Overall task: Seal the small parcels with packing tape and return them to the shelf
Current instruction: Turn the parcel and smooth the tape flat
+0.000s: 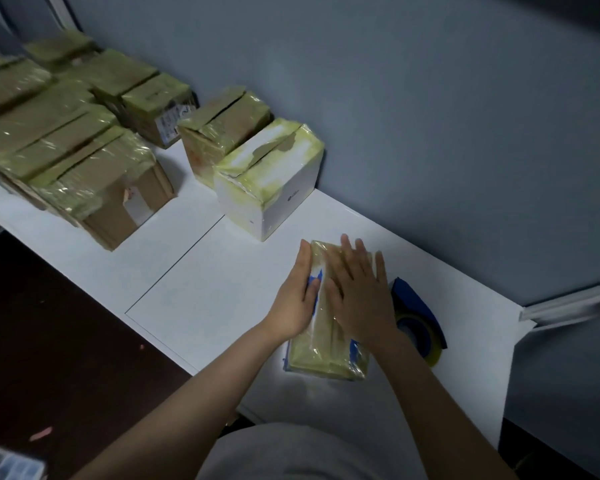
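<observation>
Small parcel, wrapped in yellowish tape, lies on white tabletop near the wall. Left hand flat against its left side; right hand pressed flat on top, fingers straight on both. Blue tape dispenser just right of it, partly behind right wrist.

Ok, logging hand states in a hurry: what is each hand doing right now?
Left hand: open, straight fingers against the parcel, on its left side.
Right hand: open, spread flat on the parcel's top.
</observation>
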